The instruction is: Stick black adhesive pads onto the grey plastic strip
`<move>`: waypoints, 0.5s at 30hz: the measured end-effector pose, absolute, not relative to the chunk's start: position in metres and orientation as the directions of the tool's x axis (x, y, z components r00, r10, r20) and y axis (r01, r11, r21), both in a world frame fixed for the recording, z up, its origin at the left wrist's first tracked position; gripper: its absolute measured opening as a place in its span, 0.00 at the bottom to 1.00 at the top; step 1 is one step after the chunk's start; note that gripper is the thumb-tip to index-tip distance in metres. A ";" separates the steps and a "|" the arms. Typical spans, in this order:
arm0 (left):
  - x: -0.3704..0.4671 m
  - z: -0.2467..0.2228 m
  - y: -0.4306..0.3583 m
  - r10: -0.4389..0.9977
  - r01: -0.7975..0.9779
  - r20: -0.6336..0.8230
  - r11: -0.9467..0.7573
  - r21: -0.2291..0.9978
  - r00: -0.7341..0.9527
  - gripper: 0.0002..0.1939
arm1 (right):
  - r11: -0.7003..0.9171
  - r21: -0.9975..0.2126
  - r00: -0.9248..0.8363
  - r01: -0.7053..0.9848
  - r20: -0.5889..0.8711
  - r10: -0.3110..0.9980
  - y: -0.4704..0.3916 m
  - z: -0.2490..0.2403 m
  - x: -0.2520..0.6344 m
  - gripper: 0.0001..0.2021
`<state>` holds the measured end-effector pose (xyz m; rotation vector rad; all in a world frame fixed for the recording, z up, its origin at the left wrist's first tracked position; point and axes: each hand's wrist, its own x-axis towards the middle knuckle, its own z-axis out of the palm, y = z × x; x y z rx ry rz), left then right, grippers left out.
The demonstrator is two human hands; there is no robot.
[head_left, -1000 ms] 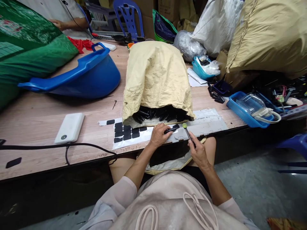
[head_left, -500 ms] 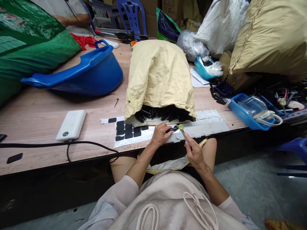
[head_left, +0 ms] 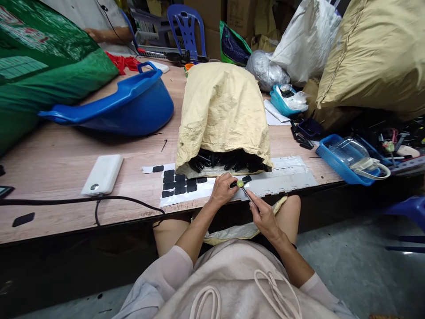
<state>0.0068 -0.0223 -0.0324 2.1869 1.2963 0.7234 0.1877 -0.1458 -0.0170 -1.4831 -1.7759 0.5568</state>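
My left hand (head_left: 223, 189) is closed at the table's front edge, pinching a slim black piece (head_left: 233, 184) whose end shows past the fingertips. In my right hand (head_left: 265, 217) is a metal-handled tool (head_left: 245, 191) with a round yellow-green head. That head lies over the black piece, close to my left fingers; whether they touch, I cannot tell. A black rounded patch (head_left: 247, 178) is just beyond the head. To the left, a white sheet (head_left: 168, 201) carries several black rounded patches (head_left: 179, 184). Behind my hands, a cream sack (head_left: 229, 110) opens toward me, with many black pieces (head_left: 212, 158) inside.
A white power bank (head_left: 102, 175) with a black cable (head_left: 126, 198) lies left. Beyond it tilts a blue basin (head_left: 133, 106) beside a green sack (head_left: 59, 79). A blue tray (head_left: 332, 161) stands right. Another person's arm (head_left: 113, 34) shows at the back left.
The tool's head has shifted left along the black piece toward my left fingers, and my right hand has moved left with it. The whole view has shifted slightly.
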 end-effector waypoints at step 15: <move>0.009 -0.031 -0.025 0.893 0.627 0.222 -0.436 0.645 0.392 0.10 | -0.157 -0.492 0.262 0.856 0.153 0.953 -0.141 -0.018 0.229 0.22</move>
